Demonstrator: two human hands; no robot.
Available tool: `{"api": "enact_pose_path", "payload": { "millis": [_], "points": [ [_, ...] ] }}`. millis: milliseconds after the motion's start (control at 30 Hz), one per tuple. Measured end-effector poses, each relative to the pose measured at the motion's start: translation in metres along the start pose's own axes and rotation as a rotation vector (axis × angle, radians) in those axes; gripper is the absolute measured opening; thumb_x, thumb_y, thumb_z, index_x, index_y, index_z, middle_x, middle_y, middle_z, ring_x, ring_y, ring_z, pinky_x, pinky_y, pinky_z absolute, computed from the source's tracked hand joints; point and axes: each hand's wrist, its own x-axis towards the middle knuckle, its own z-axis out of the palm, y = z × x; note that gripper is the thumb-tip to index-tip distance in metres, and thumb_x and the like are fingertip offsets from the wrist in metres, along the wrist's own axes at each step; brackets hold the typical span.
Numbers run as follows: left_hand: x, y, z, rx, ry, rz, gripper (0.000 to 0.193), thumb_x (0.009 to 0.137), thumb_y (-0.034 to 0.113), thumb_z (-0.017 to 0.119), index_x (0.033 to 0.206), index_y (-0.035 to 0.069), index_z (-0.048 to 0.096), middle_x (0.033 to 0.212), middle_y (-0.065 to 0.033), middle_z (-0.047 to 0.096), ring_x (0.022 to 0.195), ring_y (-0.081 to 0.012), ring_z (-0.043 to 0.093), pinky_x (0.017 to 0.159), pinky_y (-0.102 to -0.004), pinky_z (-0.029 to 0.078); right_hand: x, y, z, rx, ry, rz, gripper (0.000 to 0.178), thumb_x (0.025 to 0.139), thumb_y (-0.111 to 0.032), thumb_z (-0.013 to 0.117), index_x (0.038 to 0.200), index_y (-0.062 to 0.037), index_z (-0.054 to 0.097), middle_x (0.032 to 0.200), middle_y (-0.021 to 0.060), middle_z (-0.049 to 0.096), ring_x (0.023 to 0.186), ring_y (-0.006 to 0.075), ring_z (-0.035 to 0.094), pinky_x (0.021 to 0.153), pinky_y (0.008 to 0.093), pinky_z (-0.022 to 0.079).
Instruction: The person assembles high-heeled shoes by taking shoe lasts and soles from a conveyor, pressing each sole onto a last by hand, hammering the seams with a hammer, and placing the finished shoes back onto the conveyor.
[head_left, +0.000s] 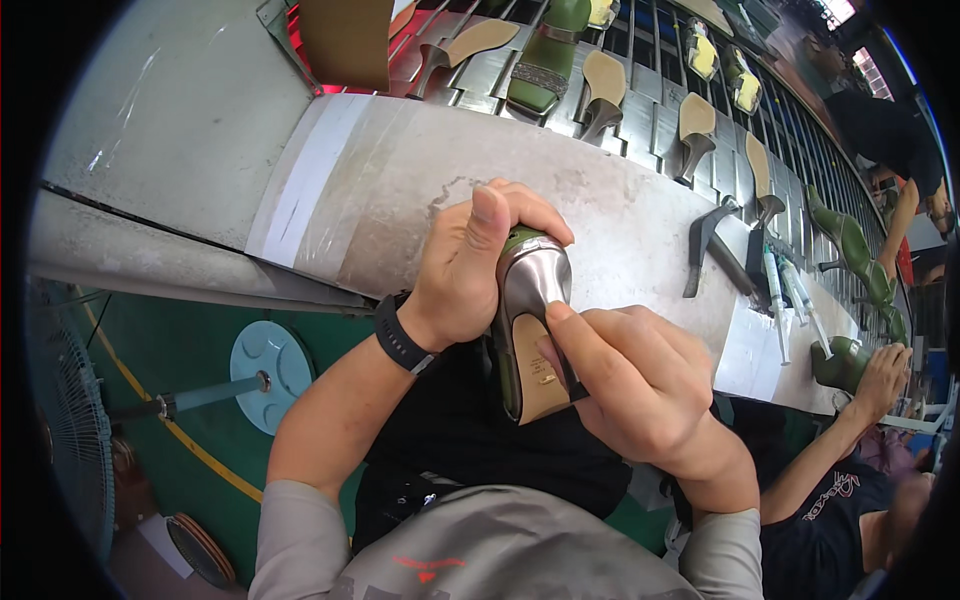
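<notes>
Low in front of me, by the bench edge, is a green high-heeled shoe (508, 365) with a metallic grey heel (538, 268) and a tan sole turned up toward me. My left hand (470, 255), with a dark band on its wrist, wraps around the shoe's back end, thumb raised. My right hand (640, 375) is closed against the heel's side, its fingertips pressed near the sole; part of the heel is hidden behind these fingers.
Beyond the grey bench (400, 190), a slatted conveyor (640, 110) carries green shoes and tan soles with heels. A hammer (715, 245) and syringes (790, 295) lie right. A co-worker's hand (882, 380) holds another green shoe. A fan (75, 430) stands left.
</notes>
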Motion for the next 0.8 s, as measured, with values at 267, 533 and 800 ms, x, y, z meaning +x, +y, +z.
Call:
{"api": "enact_pose_path", "payload": {
  "millis": [267, 533, 800],
  "points": [
    [0.019, 0.001, -0.004, -0.153, 0.045, -0.181, 0.090, 0.116, 0.062, 0.016, 0.096, -0.002, 0.076, 0.091, -0.0090, 0.071, 0.086, -0.0168, 0.064, 0.083, -0.0311, 0.051, 0.008, 0.018, 0.008, -0.044, -0.027, -0.001, 0.034, 0.079, 0.001, 0.081, 0.112, 0.0061, 0.074, 0.083, 0.0099, 0.067, 0.066, 0.0211, 0.066, 0.055, 0.0342, 0.053],
    [0.054, -0.038, -0.006, -0.254, -0.030, -0.198, 0.047, 0.114, 0.040, 0.054, 0.106, -0.001, 0.075, 0.085, -0.0014, 0.070, 0.077, -0.0050, 0.062, 0.067, -0.0207, 0.048, 0.030, 0.060, 0.028, -0.023, 0.026, 0.181, 0.033, 0.078, -0.006, 0.088, 0.107, -0.0020, 0.074, 0.081, 0.0096, 0.069, 0.069, 0.0276, 0.069, 0.059, 0.0364, 0.054],
    [0.052, -0.035, -0.010, -0.140, -0.041, -0.187, 0.035, 0.109, 0.033, 0.064, 0.104, -0.001, 0.074, 0.087, 0.0011, 0.069, 0.078, -0.0045, 0.059, 0.070, -0.0247, 0.049, 0.012, 0.064, 0.026, 0.331, -0.316, 0.912, 0.035, 0.090, -0.026, 0.088, 0.106, 0.0004, 0.073, 0.084, 0.0073, 0.073, 0.073, 0.0124, 0.065, 0.066, 0.0321, 0.052]
  ]
}}
